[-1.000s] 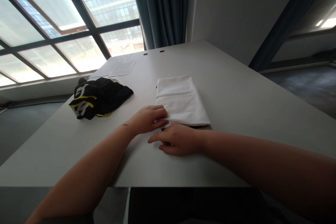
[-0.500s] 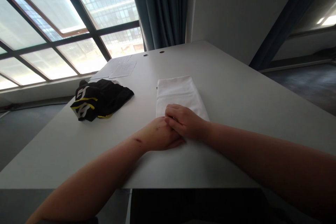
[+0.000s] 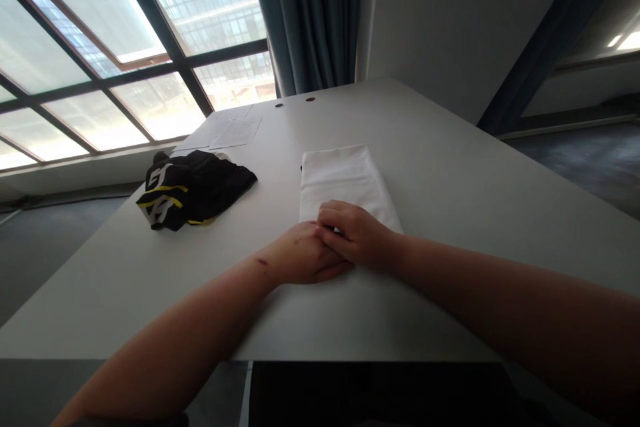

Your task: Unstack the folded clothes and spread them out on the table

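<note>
My hands meet on the near end of the folded cloth.
My right hand point(image 3: 357, 235) lies flat, fingers loosely curled, on the white folded rectangular cloth point(image 3: 343, 177); my left hand point(image 3: 300, 259), flat and holding nothing, rests beside it, partly under the right; the cloth looks neatly folded, seemingly just being pressed; left of my hands lies a crumpled black-and-yellow garment point(image 3: 193, 187), unfolded; no containers in sight.

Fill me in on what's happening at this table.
A person sits at a grey table with both bare hands on the near end of a folded white cloth. The right hand rests on the cloth, its fingers overlapping the left hand, which lies at the cloth's near left corner. Whether either hand has a grip on the cloth can't be told. To the left lies a crumpled black garment with yellow stripes, untouched, and some papers sit farther back near the window.
</note>
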Tool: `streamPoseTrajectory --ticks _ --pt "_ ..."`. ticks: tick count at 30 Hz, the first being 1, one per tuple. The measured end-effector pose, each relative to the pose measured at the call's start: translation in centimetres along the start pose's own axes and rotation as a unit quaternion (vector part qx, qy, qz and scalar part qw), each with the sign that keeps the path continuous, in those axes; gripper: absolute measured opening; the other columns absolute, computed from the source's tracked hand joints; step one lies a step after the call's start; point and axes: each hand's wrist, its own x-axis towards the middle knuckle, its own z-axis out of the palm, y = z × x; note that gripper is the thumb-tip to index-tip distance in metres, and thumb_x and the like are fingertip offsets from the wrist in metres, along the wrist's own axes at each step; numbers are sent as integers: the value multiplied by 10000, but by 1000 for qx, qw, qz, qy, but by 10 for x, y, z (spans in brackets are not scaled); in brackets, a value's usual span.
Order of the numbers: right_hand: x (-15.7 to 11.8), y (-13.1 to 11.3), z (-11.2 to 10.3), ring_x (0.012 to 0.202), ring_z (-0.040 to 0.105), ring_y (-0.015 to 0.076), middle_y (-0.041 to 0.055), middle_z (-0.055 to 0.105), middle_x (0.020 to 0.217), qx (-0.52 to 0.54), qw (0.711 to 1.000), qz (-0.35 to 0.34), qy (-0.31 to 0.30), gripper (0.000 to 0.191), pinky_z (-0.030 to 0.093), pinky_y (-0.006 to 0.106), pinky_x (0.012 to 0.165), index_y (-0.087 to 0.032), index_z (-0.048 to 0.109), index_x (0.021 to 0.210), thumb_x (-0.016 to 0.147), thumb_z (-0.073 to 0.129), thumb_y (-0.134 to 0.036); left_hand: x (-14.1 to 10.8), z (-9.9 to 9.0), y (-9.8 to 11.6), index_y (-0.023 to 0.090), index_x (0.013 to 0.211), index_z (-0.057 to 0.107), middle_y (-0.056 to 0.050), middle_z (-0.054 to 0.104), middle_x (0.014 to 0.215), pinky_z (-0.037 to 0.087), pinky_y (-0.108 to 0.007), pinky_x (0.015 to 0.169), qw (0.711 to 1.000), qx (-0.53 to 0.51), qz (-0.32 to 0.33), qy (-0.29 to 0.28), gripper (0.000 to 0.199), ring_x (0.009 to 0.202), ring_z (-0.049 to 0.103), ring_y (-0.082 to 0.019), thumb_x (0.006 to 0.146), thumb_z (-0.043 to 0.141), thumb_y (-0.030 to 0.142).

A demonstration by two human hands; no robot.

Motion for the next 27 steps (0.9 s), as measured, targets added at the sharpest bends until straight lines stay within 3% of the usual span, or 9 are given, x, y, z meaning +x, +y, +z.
streamPoseTrajectory --ticks 15,19,22,24,27 --pt "1 1 1 715 421 118 3 477 765 19 999 38 0 262 332 257 692 -173 435 734 978 489 -250 -3 1 -4 210 983 798 -52 786 939 589 -330 812 999 -41 -34 -4 329 890 724 -209 1032 509 361" --pt "0 -1 0 711 427 123 15 497 782 -28 999 31 -3 234 333 259 687 -177 426 730 953 474 -225 -4 -1 -3 219 984 795 -47 781 922 581 -334 844 998 -51 -43 -8 306 875 716 -199 1027 523 352" --pt "2 -2 -17 744 458 142 45 555 816 -125 991 33 -27 222 344 275 722 -172 475 741 954 471 -234 -4 -3 -4 225 1020 772 -53 762 961 567 -316 870 995 -61 -77 -7 283 910 705 -187 1018 545 394" --pt "3 3 -36 787 493 163 72 606 854 -216 971 86 -54 210 343 287 744 -163 538 771 954 492 -255 -5 -5 -6 230 1081 738 -64 733 1082 557 -305 852 991 -60 -121 -8 270 945 695 -187 997 581 432" --pt "4 25 -68 794 538 185 96 664 884 -315 906 272 -79 228 324 291 715 -158 630 830 959 534 -321 -6 -8 -12 231 1119 678 -59 696 1128 531 -295 799 975 -60 -211 -25 317 916 677 -183 939 668 491"
